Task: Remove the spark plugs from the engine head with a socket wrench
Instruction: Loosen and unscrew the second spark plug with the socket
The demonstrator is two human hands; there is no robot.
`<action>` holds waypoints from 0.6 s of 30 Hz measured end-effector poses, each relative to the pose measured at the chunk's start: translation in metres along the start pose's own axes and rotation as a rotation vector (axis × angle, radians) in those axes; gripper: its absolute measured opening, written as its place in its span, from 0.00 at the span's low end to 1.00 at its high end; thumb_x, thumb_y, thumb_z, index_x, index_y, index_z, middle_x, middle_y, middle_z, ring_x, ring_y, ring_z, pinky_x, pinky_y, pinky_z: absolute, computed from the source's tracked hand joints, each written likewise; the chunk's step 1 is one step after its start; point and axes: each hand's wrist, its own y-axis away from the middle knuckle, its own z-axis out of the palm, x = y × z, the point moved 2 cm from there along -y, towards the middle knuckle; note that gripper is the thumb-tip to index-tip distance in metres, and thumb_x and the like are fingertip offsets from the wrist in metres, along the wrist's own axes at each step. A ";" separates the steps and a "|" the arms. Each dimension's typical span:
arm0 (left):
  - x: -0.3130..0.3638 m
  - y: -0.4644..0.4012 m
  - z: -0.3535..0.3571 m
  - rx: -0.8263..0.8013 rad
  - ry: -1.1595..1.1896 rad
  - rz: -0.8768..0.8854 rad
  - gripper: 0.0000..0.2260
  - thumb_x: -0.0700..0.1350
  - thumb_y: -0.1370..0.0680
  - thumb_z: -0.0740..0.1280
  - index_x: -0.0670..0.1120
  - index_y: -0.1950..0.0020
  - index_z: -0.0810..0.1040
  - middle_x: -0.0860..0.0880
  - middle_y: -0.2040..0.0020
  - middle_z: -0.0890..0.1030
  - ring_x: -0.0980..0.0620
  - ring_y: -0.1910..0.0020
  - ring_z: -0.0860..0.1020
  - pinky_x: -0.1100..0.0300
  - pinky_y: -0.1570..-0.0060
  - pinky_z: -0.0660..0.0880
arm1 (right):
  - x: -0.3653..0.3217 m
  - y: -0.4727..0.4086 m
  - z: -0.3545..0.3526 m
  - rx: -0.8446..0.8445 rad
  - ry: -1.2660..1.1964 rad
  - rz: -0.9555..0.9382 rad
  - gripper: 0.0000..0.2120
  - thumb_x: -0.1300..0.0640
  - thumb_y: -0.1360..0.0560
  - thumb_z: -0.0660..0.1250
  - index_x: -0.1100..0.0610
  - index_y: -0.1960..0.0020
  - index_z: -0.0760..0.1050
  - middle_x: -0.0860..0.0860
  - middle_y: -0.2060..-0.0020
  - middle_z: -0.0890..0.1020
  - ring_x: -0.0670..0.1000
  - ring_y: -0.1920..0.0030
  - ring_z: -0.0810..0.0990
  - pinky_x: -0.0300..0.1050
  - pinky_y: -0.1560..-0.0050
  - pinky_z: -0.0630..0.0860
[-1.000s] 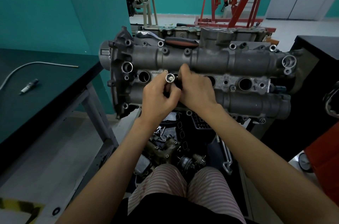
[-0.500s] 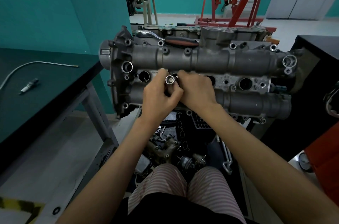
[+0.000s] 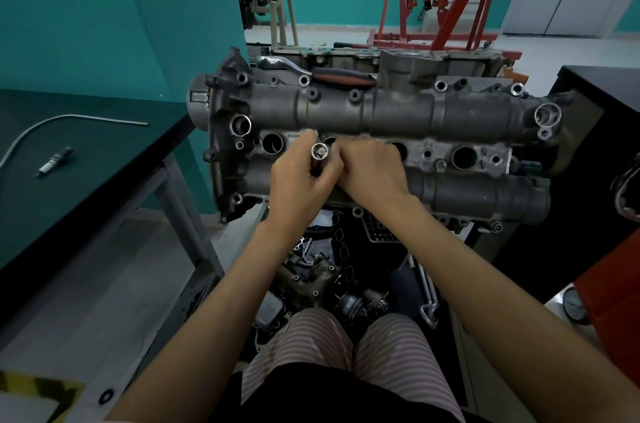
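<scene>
Centrally, left hand (image 3: 298,187) fingers curled gripping socket (image 3: 319,153); right hand (image 3: 372,173) fingers pinching it.

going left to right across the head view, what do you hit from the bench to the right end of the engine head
spark plug on the green bench → left hand holding the socket → right hand → open plug well → round port at the engine head end

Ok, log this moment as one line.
step: socket at plug well | left hand: grips socket | right hand: fingers at socket | ratchet: on engine head
</scene>
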 end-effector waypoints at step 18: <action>-0.001 0.000 0.000 -0.006 -0.013 0.036 0.13 0.47 0.25 0.62 0.42 0.65 0.64 0.49 0.71 0.66 0.51 0.71 0.64 0.61 0.70 0.62 | -0.002 0.000 0.002 0.006 -0.019 0.007 0.10 0.52 0.24 0.59 0.59 0.52 0.70 0.57 0.56 0.80 0.60 0.57 0.79 0.45 0.66 0.60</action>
